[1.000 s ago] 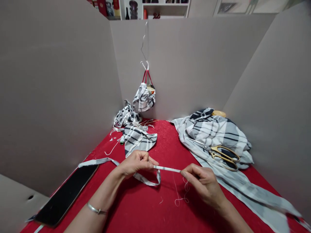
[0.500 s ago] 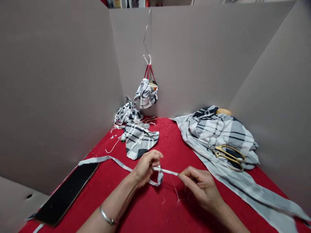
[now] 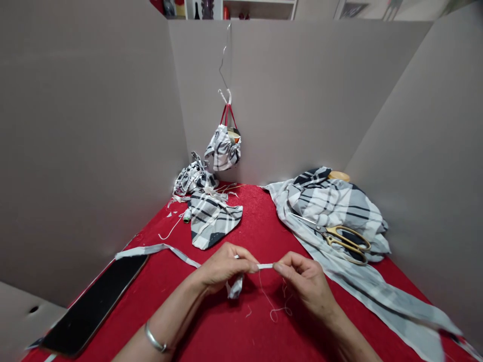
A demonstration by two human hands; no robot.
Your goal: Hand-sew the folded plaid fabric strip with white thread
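Note:
A narrow white-grey fabric strip is stretched between my two hands above the red cloth. My left hand pinches it, thumb and fingers closed, with a bunched part of the strip hanging below the palm. From there the strip's long tail runs left to the phone. At the strip's other end my right hand is closed in a pinch on it. A loose thin thread dangles in curls under the strip between the hands.
Gold-handled scissors lie on plaid fabric at the right. A dark phone lies at the left edge. Behind the hands are a plaid piece, a thread spool and scraps. A plaid pouch hangs from a hook.
My left hand has shifted toward my right and now pinches the strip, shortening the stretched part. The loop below my left hand has collapsed into a hanging bunch. The view has moved slightly.

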